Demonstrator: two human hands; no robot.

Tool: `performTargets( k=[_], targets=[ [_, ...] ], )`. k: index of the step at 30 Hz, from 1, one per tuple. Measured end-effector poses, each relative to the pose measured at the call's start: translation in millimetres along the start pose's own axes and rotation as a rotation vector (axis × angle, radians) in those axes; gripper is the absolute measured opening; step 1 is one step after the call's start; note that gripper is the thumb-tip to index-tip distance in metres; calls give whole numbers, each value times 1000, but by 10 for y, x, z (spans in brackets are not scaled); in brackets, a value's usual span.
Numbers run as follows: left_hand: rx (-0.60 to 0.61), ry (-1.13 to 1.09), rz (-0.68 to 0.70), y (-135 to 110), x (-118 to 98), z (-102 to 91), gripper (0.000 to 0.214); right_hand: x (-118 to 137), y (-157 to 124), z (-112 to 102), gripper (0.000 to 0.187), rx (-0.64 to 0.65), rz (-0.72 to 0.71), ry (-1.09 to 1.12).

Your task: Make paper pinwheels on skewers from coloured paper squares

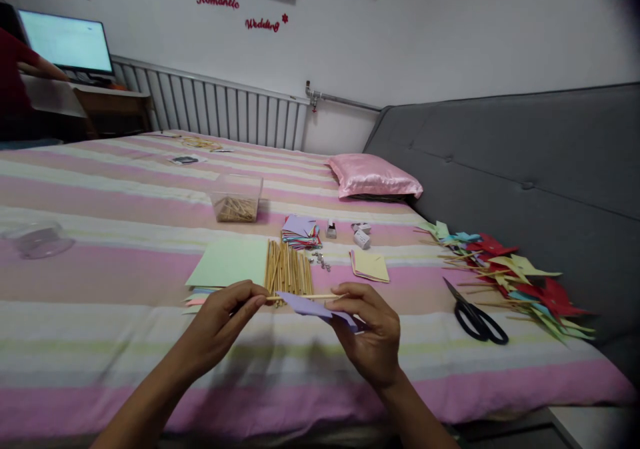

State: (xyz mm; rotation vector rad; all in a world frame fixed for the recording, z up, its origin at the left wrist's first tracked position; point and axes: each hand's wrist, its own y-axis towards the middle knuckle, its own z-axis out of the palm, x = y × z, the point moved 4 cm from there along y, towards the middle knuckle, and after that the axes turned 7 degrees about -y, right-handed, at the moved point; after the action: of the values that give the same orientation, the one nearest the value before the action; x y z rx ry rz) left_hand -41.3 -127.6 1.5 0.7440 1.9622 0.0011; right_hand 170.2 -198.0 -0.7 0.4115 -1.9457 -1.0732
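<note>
My left hand [223, 322] pinches one end of a thin wooden stick [305, 297] held level above the bed. My right hand [370, 332] grips a folded lilac paper piece [307, 305] that lies against the stick, and its fingers also touch the stick's other end. Just beyond the hands lies a bundle of the same wooden sticks [287, 269] on the striped bedspread [125, 249]. A light green paper sheet [230, 262] lies to the left of the bundle.
A stack of coloured paper squares [300, 231], a yellow paper stack [370, 265], small metal pins [320, 259] and a clear box of sticks [236, 199] lie ahead. Black scissors [477, 315] and a heap of finished paper pinwheels [515, 279] are at right. A person's arm shows far left by a monitor [67, 41].
</note>
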Motion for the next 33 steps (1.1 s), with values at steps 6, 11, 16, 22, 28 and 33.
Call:
performTargets(
  k=[6, 11, 16, 22, 28, 33],
  targets=[
    [12, -23, 8, -7, 17, 15, 27, 5, 1, 16, 17, -15, -7, -21],
    [6, -11, 4, -3, 10, 20, 27, 6, -7, 34, 18, -17, 0, -23],
    [-8, -4, 9, -6, -7, 14, 26, 17, -6, 37, 19, -29, -8, -17],
    [-15, -4, 7, -7, -3, 12, 26, 50, 12, 34, 21, -41, -25, -16],
    [-4, -6, 3, -20, 14, 10, 26, 49, 14, 32, 20, -46, -22, -29],
    [-7, -7, 7, -13, 1, 9, 27, 45, 5, 37, 21, -45, -15, -34]
  ],
)
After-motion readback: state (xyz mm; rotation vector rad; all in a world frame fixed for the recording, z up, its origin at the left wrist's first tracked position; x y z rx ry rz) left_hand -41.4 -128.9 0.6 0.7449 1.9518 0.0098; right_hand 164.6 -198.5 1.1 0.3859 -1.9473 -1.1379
